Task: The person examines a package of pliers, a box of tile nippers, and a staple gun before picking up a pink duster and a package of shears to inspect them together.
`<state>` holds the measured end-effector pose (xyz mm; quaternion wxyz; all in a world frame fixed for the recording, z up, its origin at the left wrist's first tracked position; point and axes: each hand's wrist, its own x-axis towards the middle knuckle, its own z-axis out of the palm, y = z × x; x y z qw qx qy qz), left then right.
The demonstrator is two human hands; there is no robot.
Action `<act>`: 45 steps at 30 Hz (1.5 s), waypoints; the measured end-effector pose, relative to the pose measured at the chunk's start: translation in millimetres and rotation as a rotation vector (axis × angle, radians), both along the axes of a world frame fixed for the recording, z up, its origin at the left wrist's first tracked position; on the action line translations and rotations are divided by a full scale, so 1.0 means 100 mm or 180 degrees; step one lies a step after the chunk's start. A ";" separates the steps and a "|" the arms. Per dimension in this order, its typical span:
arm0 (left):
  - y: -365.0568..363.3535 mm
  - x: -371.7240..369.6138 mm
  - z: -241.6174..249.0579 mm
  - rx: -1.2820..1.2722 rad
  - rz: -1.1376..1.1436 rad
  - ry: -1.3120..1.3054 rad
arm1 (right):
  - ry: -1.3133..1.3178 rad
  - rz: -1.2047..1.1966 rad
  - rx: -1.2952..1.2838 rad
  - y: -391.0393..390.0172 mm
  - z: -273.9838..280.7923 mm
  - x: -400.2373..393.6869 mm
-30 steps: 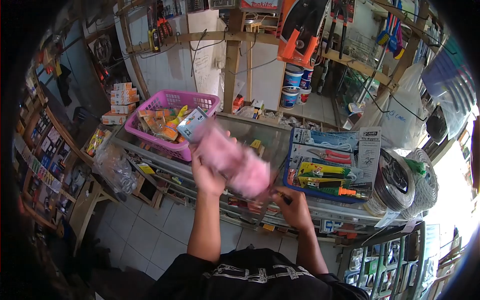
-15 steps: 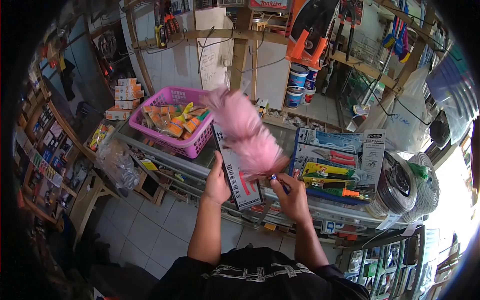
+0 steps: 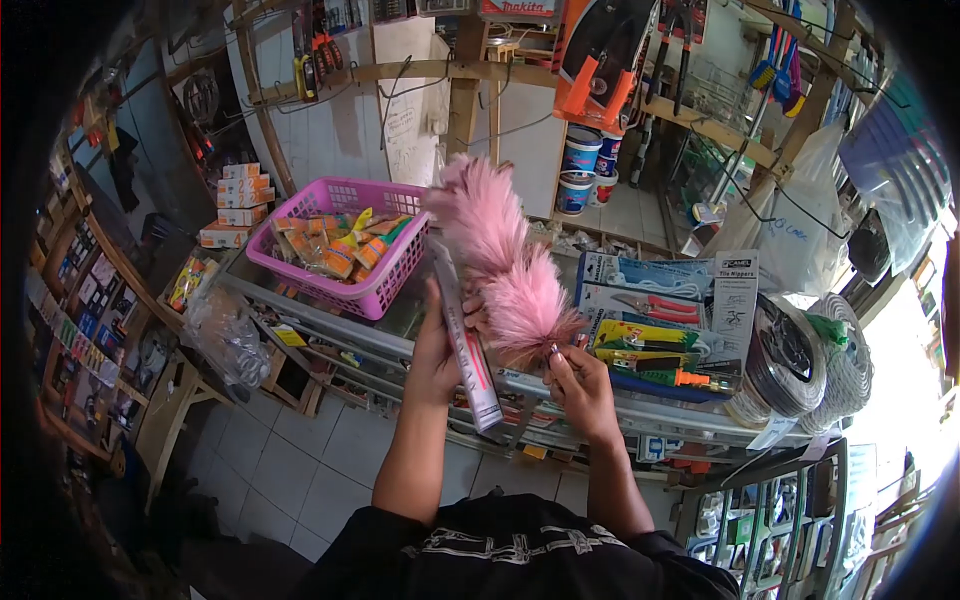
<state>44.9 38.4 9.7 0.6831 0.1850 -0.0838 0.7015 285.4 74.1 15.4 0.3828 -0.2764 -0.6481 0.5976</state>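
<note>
My left hand (image 3: 435,345) is closed round a long, narrow boxed item (image 3: 468,350) with dark lettering and a red picture, its narrow side now turned up. In my right hand (image 3: 582,390) is the handle end of a fluffy pink feather duster (image 3: 500,250), fingers wrapped round it. The duster's plumes stretch up and left, overlapping the box's right edge in this view. Both hands are in front of the glass counter (image 3: 400,345). Just right of the duster lies a tray of packaged tools (image 3: 660,320), among them red-handled pruners (image 3: 655,307).
A pink plastic basket (image 3: 370,295) full of small orange packets stands on the counter to the left. Stacked orange-and-white boxes (image 3: 240,205) are behind it. Rope coils (image 3: 840,370) sit at the counter's right end. Tools hang from a wooden rail (image 3: 430,70) overhead.
The box has turned in my left hand from its broad face to its narrow side. The duster has shifted slightly right and is less blurred.
</note>
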 end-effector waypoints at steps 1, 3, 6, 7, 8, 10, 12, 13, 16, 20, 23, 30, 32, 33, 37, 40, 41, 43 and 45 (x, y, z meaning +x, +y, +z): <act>0.03 -0.02 0.02 -0.0291 -0.0020 0.0106 | 0.0054 -0.0017 0.0001 -0.01 0.05 0.01; 0.10 -0.16 -0.01 -0.0771 0.0250 0.0326 | 0.0143 -0.0071 -0.0023 -0.02 0.10 0.05; 0.16 -0.24 0.02 -0.0765 0.0346 0.0356 | 0.0226 -0.0110 0.0043 -0.02 0.15 0.14; 0.14 -0.24 0.05 -0.0688 0.0399 0.0344 | 0.0262 -0.0067 0.0105 0.00 0.11 0.18; 0.13 -0.24 0.10 -0.0605 0.0452 0.0334 | 0.0300 -0.0024 0.0172 0.02 0.08 0.24; 0.04 -0.19 0.27 -0.0807 0.0905 0.0696 | -0.0196 -0.0028 0.0411 0.03 0.09 0.32; 0.03 -0.18 0.28 -0.1094 0.1776 0.1217 | -0.0561 -0.0223 0.0944 0.00 0.11 0.31; 0.01 -0.20 0.25 -0.1064 0.1882 0.1377 | -0.0680 -0.0299 0.0966 -0.03 0.14 0.28; -0.11 -0.11 0.31 -0.1321 0.2189 0.1874 | -0.0907 -0.0483 0.1057 -0.10 0.22 0.15; -0.17 -0.02 0.24 -0.1228 0.2394 0.2394 | -0.0880 -0.0529 0.1155 -0.10 0.25 -0.06; -0.21 -0.08 0.00 -0.1192 0.2541 0.2878 | -0.0717 -0.0426 0.1269 0.03 0.12 -0.23; -0.44 -0.18 -0.13 -0.1489 0.2446 0.2718 | -0.0944 -0.0887 0.1037 0.17 -0.17 -0.62; -0.48 -0.27 -0.23 -0.1470 0.2425 0.2645 | -0.0896 -0.1039 0.1253 0.27 -0.49 -0.74; -0.51 -0.28 -0.22 -0.1501 0.2444 0.2614 | -0.1008 -0.1127 0.1403 0.32 -0.62 -0.78; -0.60 -0.37 -0.28 -0.1547 0.2439 0.2647 | -0.1394 -0.1512 0.1832 0.45 -0.97 -0.95; -0.64 -0.45 -0.30 -0.1483 0.2408 0.2718 | -0.1677 -0.1666 0.1929 0.52 -1.09 -1.05; -0.64 -0.49 -0.32 -0.1464 0.2418 0.2758 | -0.1780 -0.1693 0.1944 0.52 -1.13 -1.08; -0.65 -0.55 -0.31 -0.1367 0.2456 0.2825 | -0.2005 -0.1452 0.1815 0.54 -1.18 -1.07; -0.65 -0.58 -0.24 -0.1210 0.2513 0.2884 | -0.2082 -0.1291 0.1762 0.56 -1.15 -1.04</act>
